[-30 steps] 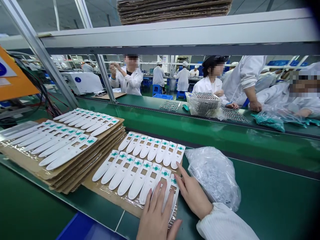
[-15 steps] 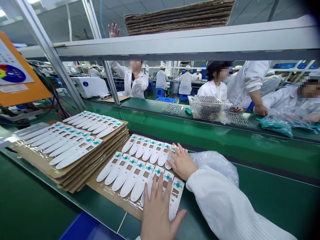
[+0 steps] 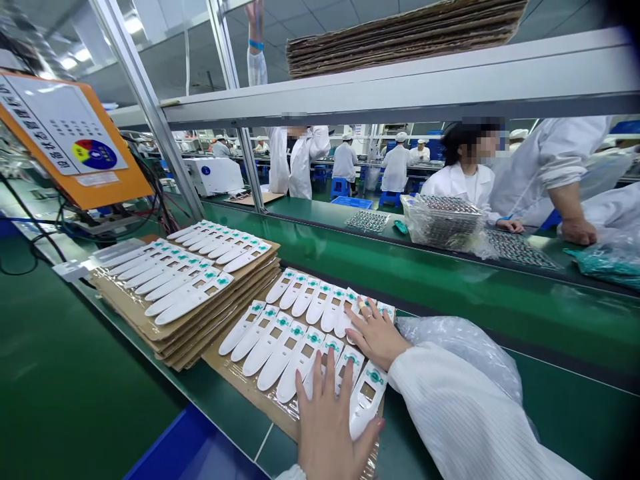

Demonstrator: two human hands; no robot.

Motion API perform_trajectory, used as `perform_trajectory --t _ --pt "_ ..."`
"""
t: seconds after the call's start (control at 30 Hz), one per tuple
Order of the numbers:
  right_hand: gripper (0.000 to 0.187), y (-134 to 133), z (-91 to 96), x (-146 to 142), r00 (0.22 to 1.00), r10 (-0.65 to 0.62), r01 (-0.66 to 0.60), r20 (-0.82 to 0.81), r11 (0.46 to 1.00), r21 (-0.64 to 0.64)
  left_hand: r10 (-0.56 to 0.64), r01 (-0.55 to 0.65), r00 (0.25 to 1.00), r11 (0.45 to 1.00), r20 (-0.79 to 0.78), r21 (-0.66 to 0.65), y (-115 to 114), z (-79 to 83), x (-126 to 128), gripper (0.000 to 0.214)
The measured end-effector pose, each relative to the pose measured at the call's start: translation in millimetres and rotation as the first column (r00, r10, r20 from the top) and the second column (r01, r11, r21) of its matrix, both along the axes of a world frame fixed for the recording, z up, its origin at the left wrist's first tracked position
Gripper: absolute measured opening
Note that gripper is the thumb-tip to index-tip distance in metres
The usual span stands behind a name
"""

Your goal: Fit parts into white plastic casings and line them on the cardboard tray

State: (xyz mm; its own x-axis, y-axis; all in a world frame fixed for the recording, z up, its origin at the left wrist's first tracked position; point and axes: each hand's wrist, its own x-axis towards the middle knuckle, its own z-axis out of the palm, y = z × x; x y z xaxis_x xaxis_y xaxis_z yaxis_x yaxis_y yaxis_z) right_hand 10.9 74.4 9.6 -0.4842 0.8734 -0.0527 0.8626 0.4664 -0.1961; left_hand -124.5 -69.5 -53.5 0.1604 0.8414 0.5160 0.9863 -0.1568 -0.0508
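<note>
The left grip (image 3: 325,427) lay open and flat across the nearest white plastic casings (image 3: 367,400), its fingers spread and clamped on nothing; the right grip (image 3: 377,337) was apart as well, its fingers fanned over the far row, with a ring on one finger and a white knit sleeve (image 3: 450,407) running off to the right. The casings, each with a teal mark and a small rectangular window, lay side by side in two rows on a cardboard sheet (image 3: 225,363) on the green worktop (image 3: 565,413); a glossy clear film showed beneath them. Open, flat hands seemed the right touch for pieces this light; even pressure from the fingers, rather than a pinch, looked likeliest to keep the rows straight.

To the left, a stack of cardboard sheets (image 3: 225,320) carried two more rows of the same casings; just right of the right grip, a clear plastic bag (image 3: 460,347) sat crumpled, its contents hard to tell. Across the line, a clear plastic tub (image 3: 443,223) held stacked dark trays of small parts; further right, a clear bag (image 3: 605,263) held teal parts, near a co-worker's hand (image 3: 577,230). A blue bin (image 3: 195,447) showed below the near edge of the worktop.
</note>
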Motion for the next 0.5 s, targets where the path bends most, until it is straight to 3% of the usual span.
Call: perform_trajectory --t 0.1,0.2,0.27,0.33,0.43,0.5 --pt "0.059 0 1.1 0 0.999 -0.002 0.002 -0.033 1.000 -0.014 -0.027 0.026 1.000 1.000 0.008 0.015 -2 6.4 -2 0.082" --pt "0.059 -3 10.2 1 0.996 -0.007 0.005 -0.094 1.000 -0.023 -0.059 0.062 0.998 0.996 0.036 -0.065 7 33.5 -19 0.081" --pt "0.060 -10 21.0 5 0.988 0.000 -0.005 -0.157 1.000 -0.028 -0.004 0.018 0.997 0.981 0.074 -0.194 26 58.2 -44 0.078" --pt "0.063 -23 32.2 12 0.972 0.011 -0.023 -0.234 0.999 -0.049 0.112 -0.072 0.989 0.930 0.092 -0.361 54 79.5 -75 0.082" --pt "0.068 -53 38.9 31 0.941 -0.015 -0.031 -0.338 0.991 -0.129 0.162 -0.110 0.982 0.910 0.099 -0.400 89 95.5 -119 0.083" --pt "0.074 -78 29.8 48 0.875 -0.125 -0.014 -0.467 0.959 -0.284 0.169 -0.110 0.978 0.914 0.120 -0.391 96 96.9 -140 0.080"
